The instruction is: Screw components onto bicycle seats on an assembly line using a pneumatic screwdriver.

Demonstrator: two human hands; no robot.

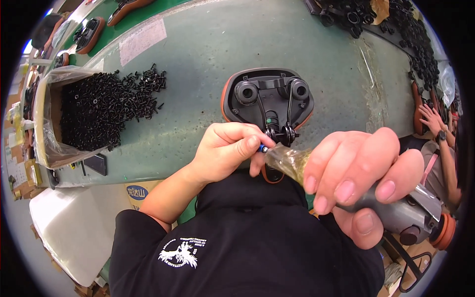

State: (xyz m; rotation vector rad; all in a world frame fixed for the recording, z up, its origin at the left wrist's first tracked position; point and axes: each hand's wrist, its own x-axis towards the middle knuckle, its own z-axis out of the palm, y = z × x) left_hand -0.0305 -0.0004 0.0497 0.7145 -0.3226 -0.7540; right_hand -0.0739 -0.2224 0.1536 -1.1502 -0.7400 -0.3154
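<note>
My right hand (356, 171) is wrapped around a grey power screwdriver (396, 213) with an orange ring at its rear end. Its nose is wrapped in yellowish clear tape (289, 161) and points left. At the front of the nose, the thumb and fingers of my left hand (220, 151) pinch the blue-collared bit (262, 148); whether a screw is also between them is hidden. Just beyond both hands, a black plastic shell with an orange edge (277, 101) lies open side up on the table. It has two round sockets and a rod running down from each.
At left, a plastic-lined box (43, 116) spills black screws (101, 104) onto the green table (198, 64). Black parts (346, 17) are heaped at the far right. More orange-edged shells (89, 37) lie at the far left. Another person's hand (433, 119) is at the right edge.
</note>
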